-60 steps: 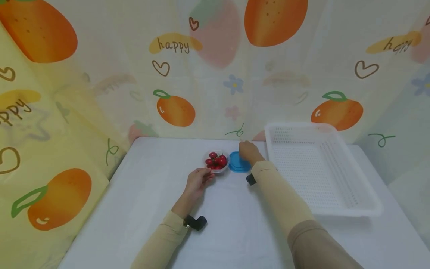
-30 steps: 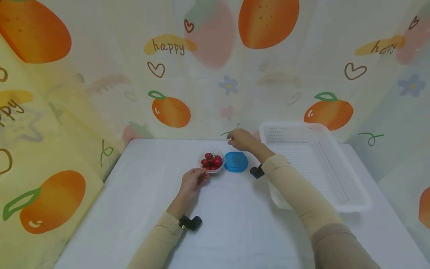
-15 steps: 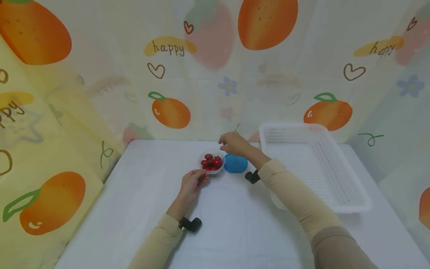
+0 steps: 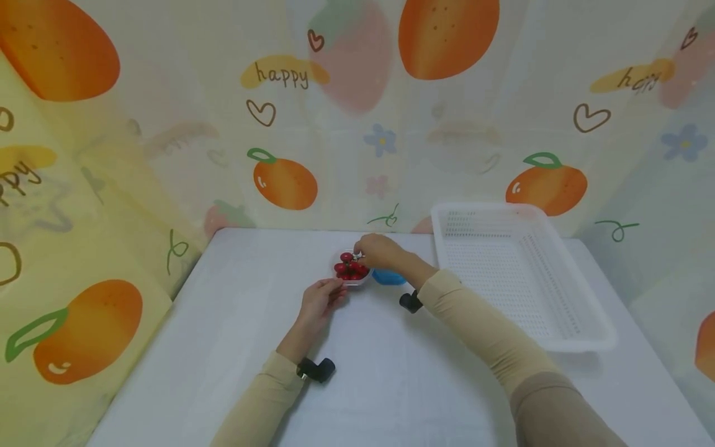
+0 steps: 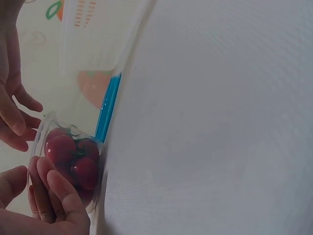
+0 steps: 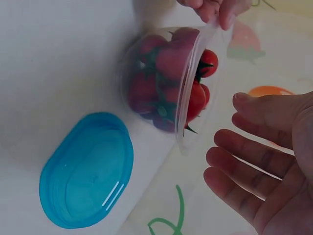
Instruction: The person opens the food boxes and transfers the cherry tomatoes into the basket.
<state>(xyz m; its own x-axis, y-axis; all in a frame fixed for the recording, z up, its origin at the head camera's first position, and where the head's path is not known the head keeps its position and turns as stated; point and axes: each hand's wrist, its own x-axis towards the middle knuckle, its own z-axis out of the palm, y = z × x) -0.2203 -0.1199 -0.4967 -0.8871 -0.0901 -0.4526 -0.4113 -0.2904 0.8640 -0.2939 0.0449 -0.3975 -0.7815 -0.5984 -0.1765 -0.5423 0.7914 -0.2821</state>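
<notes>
Several small red tomatoes (image 4: pixel 344 269) with green stems fill a clear plastic container (image 6: pixel 184 98) on the table. My left hand (image 4: pixel 317 305) pinches the container's near rim between thumb and fingers. Over its far right side hovers my right hand (image 4: pixel 384 252); in the right wrist view its fingers (image 6: pixel 249 166) are spread and relaxed, apart from the tomatoes (image 6: pixel 196 100), holding nothing. A blue lid (image 6: pixel 88 171) lies flat to the right of the container, partly hidden under my right hand in the head view.
A large white perforated basket (image 4: pixel 503 279) stands on the right of the white-covered table (image 4: pixel 223 323). A fruit-patterned cloth (image 4: pixel 335 155) hangs behind the table and along the sides.
My right hand has left the blue lid, risen up and back, then moved left and down over the tomatoes. My left hand has stayed at the container's rim.
</notes>
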